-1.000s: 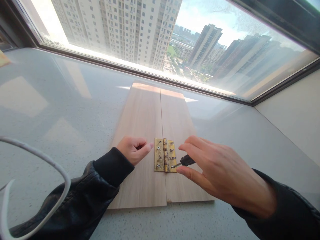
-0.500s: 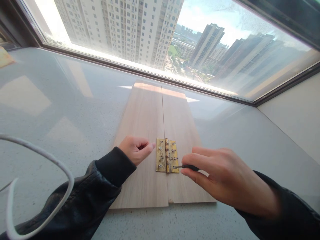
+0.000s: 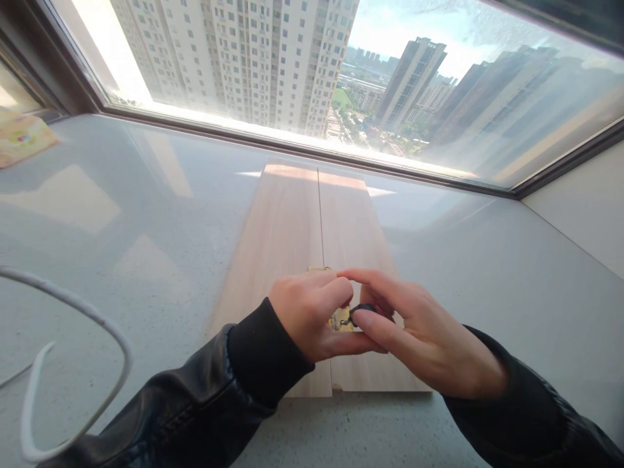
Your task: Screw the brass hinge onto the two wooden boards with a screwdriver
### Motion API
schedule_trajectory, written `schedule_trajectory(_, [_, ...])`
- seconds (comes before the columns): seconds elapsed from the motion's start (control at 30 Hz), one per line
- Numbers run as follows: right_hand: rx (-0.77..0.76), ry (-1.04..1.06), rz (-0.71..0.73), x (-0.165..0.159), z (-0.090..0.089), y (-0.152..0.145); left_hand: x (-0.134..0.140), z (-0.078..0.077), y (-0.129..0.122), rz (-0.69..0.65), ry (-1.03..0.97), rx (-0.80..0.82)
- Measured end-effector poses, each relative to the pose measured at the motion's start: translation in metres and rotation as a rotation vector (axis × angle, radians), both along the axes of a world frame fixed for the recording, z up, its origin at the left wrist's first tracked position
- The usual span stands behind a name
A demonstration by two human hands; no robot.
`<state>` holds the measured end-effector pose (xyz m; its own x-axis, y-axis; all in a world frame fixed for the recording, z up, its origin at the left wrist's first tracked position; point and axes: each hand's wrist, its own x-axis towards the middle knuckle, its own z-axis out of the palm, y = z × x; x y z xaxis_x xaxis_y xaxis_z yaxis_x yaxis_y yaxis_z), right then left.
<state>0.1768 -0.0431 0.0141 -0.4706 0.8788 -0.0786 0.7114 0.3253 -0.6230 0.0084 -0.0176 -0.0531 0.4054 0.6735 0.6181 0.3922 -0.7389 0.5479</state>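
My right hand [image 3: 414, 325] pinches a small screwdriver by its black handle [image 3: 363, 312] between thumb and fingers. The short metal shaft points left, low over the brass-coloured hinge [image 3: 340, 320]. My left hand [image 3: 316, 309] reaches across the hinge, its thumb stretched to the right under the screwdriver and its forefinger bent above. A gap between that thumb and forefinger shows part of the hinge; the two hands meet at their fingertips. Most of the hinge and its screws are hidden. It lies across the seam of two pale wooden boards [image 3: 287, 227].
The boards lie on a speckled grey-white sill [image 3: 195, 260] below a large window with a dark frame [image 3: 234, 138]. A white cable [image 3: 97, 318] loops at the left. At the far left edge lies a yellowish packet [image 3: 24, 136].
My left hand has moved right, from beside the hinge to over it, meeting my right hand. My right hand has shifted slightly left, still with the screwdriver. The view has tilted slightly.
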Motion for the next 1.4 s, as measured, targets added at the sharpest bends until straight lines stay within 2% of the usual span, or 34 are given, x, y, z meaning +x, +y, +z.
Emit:
schedule_trajectory(0.13, [-0.281, 0.333, -0.017, 0.004, -0.011, 0.004, 0.015, 0.013, 0.003, 0.018, 0.186, 0.285])
schedule_trajectory(0.2, [-0.346, 0.473, -0.006, 0.009, -0.018, 0.006, 0.017, 0.017, 0.002, 0.064, 0.271, 0.339])
schedule_trajectory(0.3, [-0.244, 0.627, -0.054, 0.025, -0.035, 0.008, 0.016, 0.02, 0.0, 0.144, 0.399, 0.31])
schedule_trajectory(0.37, [-0.123, 0.675, -0.199, 0.041, -0.051, 0.01, 0.013, 0.024, 0.0, 0.15, 0.512, 0.258])
schedule_trajectory(0.43, [-0.052, 0.711, -0.387, 0.059, -0.069, 0.015, 0.01, 0.028, 0.002, 0.076, 0.62, 0.207])
schedule_trajectory(0.53, [0.007, 0.72, -0.544, 0.084, -0.092, 0.023, 0.002, 0.035, 0.006, -0.099, 0.678, 0.109])
schedule_trajectory(0.57, [0.019, 0.716, -0.584, 0.09, -0.098, 0.026, 0.0, 0.037, 0.007, -0.117, 0.696, 0.089])
schedule_trajectory(0.6, [0.028, 0.708, -0.613, 0.094, -0.102, 0.028, -0.002, 0.038, 0.008, -0.09, 0.727, 0.092])
schedule_trajectory(0.67, [0.039, 0.681, -0.648, 0.096, -0.106, 0.028, -0.004, 0.037, 0.008, 0.052, 0.811, 0.135])
schedule_trajectory(0.77, [0.057, 0.62, -0.653, 0.087, -0.105, 0.023, -0.001, 0.037, 0.003, 0.23, 0.888, 0.18])
schedule_trajectory(0.83, [0.082, 0.587, -0.652, 0.079, -0.104, 0.018, 0.004, 0.04, -0.001, 0.219, 0.919, 0.206])
schedule_trajectory(1.0, [0.154, 0.553, -0.71, 0.075, -0.104, 0.015, 0.013, 0.057, -0.007, 0.021, 0.935, 0.203])
schedule_trajectory(1.1, [0.195, 0.538, -0.8, 0.084, -0.106, 0.02, 0.009, 0.057, -0.009, 0.074, 0.939, 0.206])
schedule_trajectory(1.27, [0.229, 0.468, -0.92, 0.094, -0.117, 0.032, 0.001, 0.044, -0.012, 0.23, 0.925, 0.246])
schedule_trajectory(1.33, [0.204, 0.44, -0.904, 0.094, -0.122, 0.034, 0.003, 0.045, -0.014, 0.214, 0.976, 0.228])
schedule_trajectory(1.4, [0.18, 0.422, -0.88, 0.094, -0.126, 0.036, 0.007, 0.051, -0.014, 0.129, 1.03, 0.219])
